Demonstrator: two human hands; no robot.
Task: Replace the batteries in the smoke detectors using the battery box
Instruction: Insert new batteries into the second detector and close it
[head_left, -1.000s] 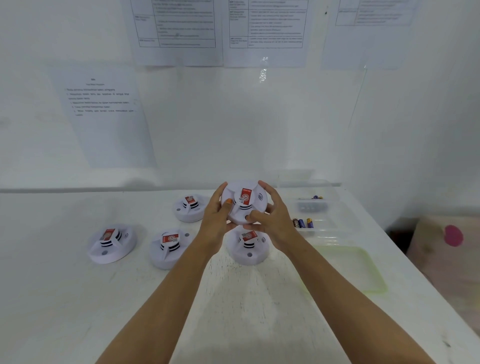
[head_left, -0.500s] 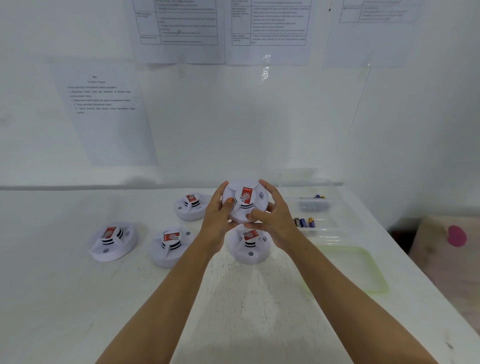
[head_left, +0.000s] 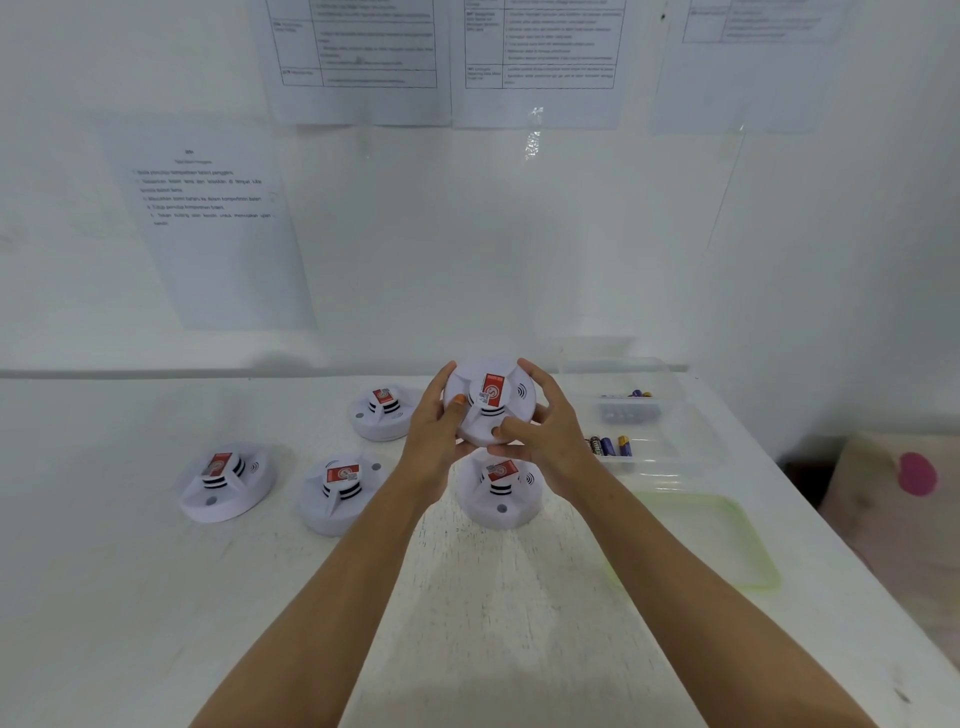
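Note:
A white round smoke detector (head_left: 488, 400) with a red label is held up above the table, face toward me. My left hand (head_left: 436, 426) grips its left rim with the thumb on its face. My right hand (head_left: 545, 431) grips its right rim, thumb on the lower front. Several more white detectors lie on the table: one (head_left: 501, 491) directly under my hands, one (head_left: 337, 491) left of it, one (head_left: 223, 480) at far left, one (head_left: 379, 413) further back. The clear battery box (head_left: 654, 415) at right holds several batteries (head_left: 608, 446).
A pale green tray (head_left: 727, 545) lies on the white table (head_left: 156, 597) in front of the battery box. Printed sheets hang on the wall behind. The table's right edge drops off beside a brown surface with a pink spot (head_left: 917, 473).
Both hands have kept their grip on the detector, which sits a little higher in view than a second ago. Nothing else has moved.

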